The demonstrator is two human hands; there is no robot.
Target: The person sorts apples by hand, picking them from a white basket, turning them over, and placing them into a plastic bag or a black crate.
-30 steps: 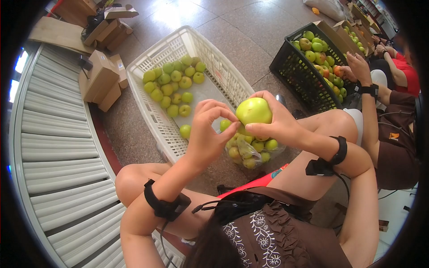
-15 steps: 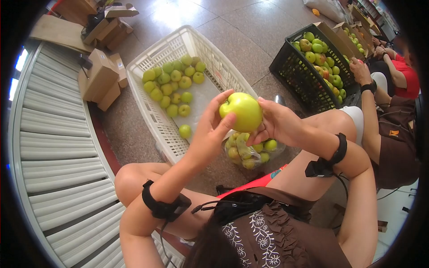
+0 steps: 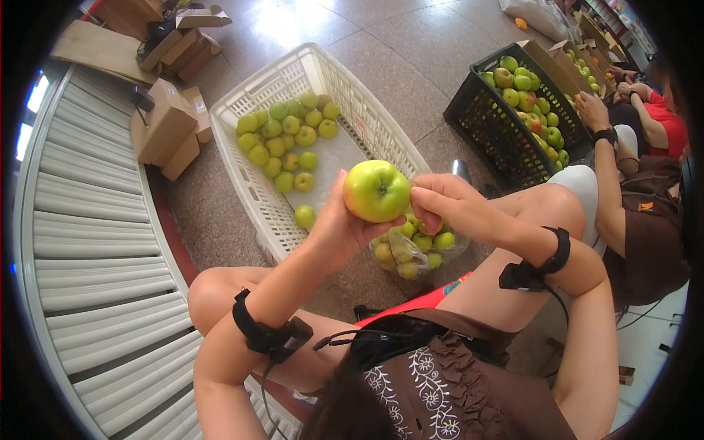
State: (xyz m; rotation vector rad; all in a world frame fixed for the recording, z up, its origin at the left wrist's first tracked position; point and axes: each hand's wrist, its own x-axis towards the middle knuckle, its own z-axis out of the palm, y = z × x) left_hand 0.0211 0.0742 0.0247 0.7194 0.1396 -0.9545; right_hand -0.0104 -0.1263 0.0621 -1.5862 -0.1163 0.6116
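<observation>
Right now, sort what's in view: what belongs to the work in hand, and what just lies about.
Likely in the work:
apple, held in the left hand
right hand, beside it
white crate of apples
clear bag of apples
perhaps the black crate of apples

Seemingly just lying about:
cardboard box
pale sack
small orange thing

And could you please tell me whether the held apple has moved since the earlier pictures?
Yes: the apple has shifted leftward in view, judged against the white crate.
</observation>
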